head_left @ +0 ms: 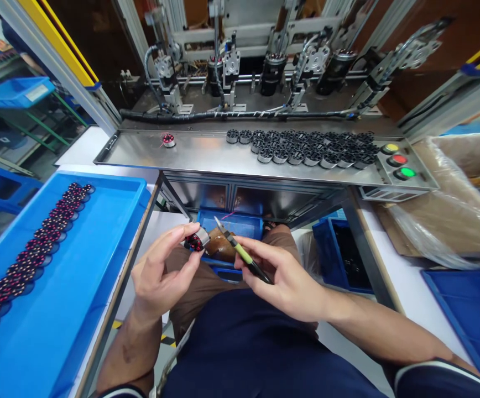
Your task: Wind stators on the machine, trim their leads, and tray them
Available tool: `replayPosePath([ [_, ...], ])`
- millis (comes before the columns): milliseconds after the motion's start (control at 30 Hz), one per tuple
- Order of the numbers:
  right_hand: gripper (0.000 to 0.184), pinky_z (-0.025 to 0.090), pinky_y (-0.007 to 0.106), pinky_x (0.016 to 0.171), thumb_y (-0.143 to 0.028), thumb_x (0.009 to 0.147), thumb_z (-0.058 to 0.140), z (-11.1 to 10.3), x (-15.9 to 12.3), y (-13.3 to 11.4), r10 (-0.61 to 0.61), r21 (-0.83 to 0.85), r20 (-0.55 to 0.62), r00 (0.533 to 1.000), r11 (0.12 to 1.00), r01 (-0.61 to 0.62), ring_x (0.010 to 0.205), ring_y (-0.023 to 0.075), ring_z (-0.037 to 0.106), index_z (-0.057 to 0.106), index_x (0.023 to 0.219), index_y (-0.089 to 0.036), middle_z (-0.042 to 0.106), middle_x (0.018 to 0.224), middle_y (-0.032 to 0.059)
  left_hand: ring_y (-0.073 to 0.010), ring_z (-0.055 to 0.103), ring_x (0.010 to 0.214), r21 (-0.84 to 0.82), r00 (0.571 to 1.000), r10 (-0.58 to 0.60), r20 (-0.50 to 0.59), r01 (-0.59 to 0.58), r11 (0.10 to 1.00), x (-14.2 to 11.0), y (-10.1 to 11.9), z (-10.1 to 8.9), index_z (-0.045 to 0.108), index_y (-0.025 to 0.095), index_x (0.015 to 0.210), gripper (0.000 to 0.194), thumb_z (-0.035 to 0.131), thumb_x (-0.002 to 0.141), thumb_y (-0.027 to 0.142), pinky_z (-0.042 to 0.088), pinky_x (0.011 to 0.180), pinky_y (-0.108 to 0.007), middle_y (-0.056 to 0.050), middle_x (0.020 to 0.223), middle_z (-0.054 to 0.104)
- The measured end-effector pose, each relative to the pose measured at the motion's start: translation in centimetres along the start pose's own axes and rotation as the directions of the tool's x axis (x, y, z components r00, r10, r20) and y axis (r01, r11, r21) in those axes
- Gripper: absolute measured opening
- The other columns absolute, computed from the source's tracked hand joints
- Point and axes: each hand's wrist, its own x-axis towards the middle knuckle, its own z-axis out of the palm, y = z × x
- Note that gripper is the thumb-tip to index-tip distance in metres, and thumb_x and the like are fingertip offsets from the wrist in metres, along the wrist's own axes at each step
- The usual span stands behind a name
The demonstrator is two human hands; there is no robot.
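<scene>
My left hand [163, 271] pinches a small motor stator [197, 240] between thumb and fingertips. Its silver ring faces right, and dark red windings show on the lower left. In my right hand [281, 276] is a slim pointed tool [243, 253] with a silver tip and a green-and-black handle; its exact kind is unclear. The tip points up and left, a short way right of the stator and apart from it. Both hands are above my lap, in front of the machine's metal ledge [198, 152].
One red-wound stator [168, 140] sits on the ledge's left; several black-and-silver stators [312, 157] stand right, beside push buttons [398, 160]. A blue tray [99, 221] at left holds rows of wound stators [36, 254]. A blue bin [240, 225] lies below my hands. A plastic-lined carton [426, 221] stands right.
</scene>
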Motion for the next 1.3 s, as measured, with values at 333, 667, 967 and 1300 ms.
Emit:
replayPosePath([
  [333, 0.06, 0.058, 0.035, 0.091, -0.026, 0.086, 0.065, -0.5, -1.0, 2.7, 0.236, 0.181, 0.095, 0.967, 0.951, -0.25, 0.09, 0.016, 0.067, 0.049, 0.143, -0.017, 0.067, 0.107, 0.0083, -0.0154, 0.067, 0.084, -0.789, 0.669, -0.697, 0.258, 0.562, 0.247, -0.2, -1.1, 1.3, 0.066, 0.031, 0.122, 0.058, 0.078, 0.074, 0.062, 0.057, 0.074, -0.027, -0.003, 0.105, 0.075],
  [667, 0.063, 0.055, 0.035, 0.083, -0.029, 0.079, 0.071, 0.1, -1.7, 3.7, 0.381, 0.32, 0.135, 0.915, 0.857, -0.404, 0.086, 0.017, 0.065, 0.05, 0.139, -0.02, 0.067, 0.104, 0.0068, -0.0123, 0.059, 0.077, -0.883, 0.539, -0.768, 0.347, 0.463, -0.074, 0.4, -0.3, 1.6, 0.071, 0.027, 0.117, 0.059, 0.092, 0.064, 0.042, 0.048, 0.066, -0.022, -0.001, 0.1, 0.077],
  [967, 0.062, 0.052, 0.033, 0.076, -0.023, 0.076, 0.07, 0.9, -2.3, 4.6, 0.412, 0.374, 0.167, 0.896, 0.814, -0.444, 0.081, 0.015, 0.063, 0.052, 0.135, -0.02, 0.065, 0.099, 0.0042, -0.0104, 0.061, 0.075, -0.878, 0.524, -0.76, 0.384, 0.462, -0.124, 0.6, -0.1, 1.5, 0.072, 0.025, 0.115, 0.059, 0.093, 0.062, 0.04, 0.051, 0.067, -0.019, 0.0, 0.095, 0.078],
  [1300, 0.058, 0.051, 0.032, 0.072, -0.024, 0.076, 0.07, 1.1, -2.4, 4.8, 0.426, 0.395, 0.164, 0.89, 0.798, -0.455, 0.081, 0.0154, 0.064, 0.054, 0.131, -0.02, 0.065, 0.098, 0.0038, -0.0131, 0.059, 0.073, -0.844, 0.552, -0.751, 0.362, 0.536, -0.013, 0.3, -0.5, 1.4, 0.069, 0.028, 0.119, 0.055, 0.084, 0.07, 0.047, 0.049, 0.064, -0.025, -0.003, 0.098, 0.075],
])
